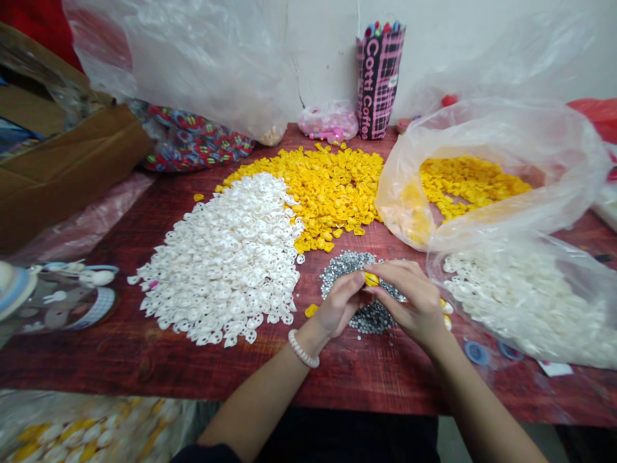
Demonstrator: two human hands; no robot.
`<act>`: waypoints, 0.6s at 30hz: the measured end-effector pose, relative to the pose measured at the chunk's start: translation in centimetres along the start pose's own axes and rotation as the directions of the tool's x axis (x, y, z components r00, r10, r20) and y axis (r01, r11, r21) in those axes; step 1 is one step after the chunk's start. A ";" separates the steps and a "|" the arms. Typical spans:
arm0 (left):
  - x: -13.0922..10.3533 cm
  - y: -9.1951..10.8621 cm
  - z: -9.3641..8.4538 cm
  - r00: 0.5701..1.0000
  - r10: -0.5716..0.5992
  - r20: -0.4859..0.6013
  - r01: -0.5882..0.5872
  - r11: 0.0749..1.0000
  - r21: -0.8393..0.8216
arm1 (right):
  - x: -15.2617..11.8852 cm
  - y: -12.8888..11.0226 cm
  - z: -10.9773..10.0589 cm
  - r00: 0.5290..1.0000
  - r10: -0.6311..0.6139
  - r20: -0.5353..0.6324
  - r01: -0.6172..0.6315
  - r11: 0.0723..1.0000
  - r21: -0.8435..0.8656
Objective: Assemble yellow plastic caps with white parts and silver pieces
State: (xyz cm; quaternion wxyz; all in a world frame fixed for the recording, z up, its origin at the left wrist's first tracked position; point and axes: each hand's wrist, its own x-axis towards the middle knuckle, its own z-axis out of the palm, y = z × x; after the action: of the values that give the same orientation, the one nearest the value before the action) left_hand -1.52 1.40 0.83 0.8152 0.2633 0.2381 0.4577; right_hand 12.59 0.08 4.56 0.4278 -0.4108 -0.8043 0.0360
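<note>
My left hand [340, 302], with a pale coiled band at the wrist, and my right hand [409, 296] meet over a pile of small silver-grey pieces [349, 262]. Between their fingertips both pinch a small yellow piece [371, 279]. Left of the hands spreads a large heap of white pieces [226, 257], touching a heap of yellow pieces [337, 186] behind it. One loose yellow piece [311, 310] lies beside my left hand. A few yellow and white pieces [446, 308] show just right of my right wrist.
Open plastic bags hold yellow pieces [472, 183] and white pieces [535, 296] at right. Blue round items [476, 352] lie near the front. A clear bottle [62, 299] and cardboard box [72, 167] are at left. A Cotti Coffee bag [380, 83] stands at the back.
</note>
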 end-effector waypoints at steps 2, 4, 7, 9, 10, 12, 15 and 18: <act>0.0 0.0 0.0 1.000 0.010 -0.017 -0.010 1.000 0.019 | -0.1 0.0 0.1 1.000 0.018 -0.013 -0.018 1.000 0.013; 0.0 0.0 0.1 1.000 0.009 -0.029 -0.008 0.999 0.040 | -0.2 0.0 0.1 0.999 0.031 -0.017 -0.030 0.999 0.027; 0.0 -0.1 0.2 0.999 -0.008 -0.036 0.010 0.999 0.036 | -0.3 0.1 0.2 0.998 0.054 -0.014 -0.053 0.997 0.051; 0.0 -0.2 0.2 0.999 -0.023 -0.042 0.024 1.000 0.015 | -0.4 0.1 0.3 0.997 0.074 -0.011 -0.073 0.995 0.070; 0.0 -0.2 0.2 0.998 -0.034 -0.048 0.034 0.999 0.004 | -0.4 0.1 0.4 0.996 0.087 -0.010 -0.086 0.993 0.077; 0.0 -0.3 0.2 0.996 -0.065 -0.063 0.064 0.998 -0.010 | -0.5 0.1 0.5 0.995 0.100 -0.003 -0.099 0.991 0.085; 0.0 -0.5 0.1 0.992 -0.103 -0.067 0.102 0.995 -0.010 | -0.4 0.0 0.6 0.996 0.093 0.012 -0.094 0.992 0.088; 0.1 -0.9 -0.2 0.994 -0.082 -0.069 0.083 0.996 0.018 | -0.2 -0.1 0.5 0.996 0.091 0.018 -0.092 0.991 0.093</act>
State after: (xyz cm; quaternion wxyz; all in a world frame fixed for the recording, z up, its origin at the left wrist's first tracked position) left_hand -1.09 1.14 0.10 0.8220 0.2458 0.2810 0.4300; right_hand 12.26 -0.02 4.14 0.4388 -0.4266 -0.7850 0.0962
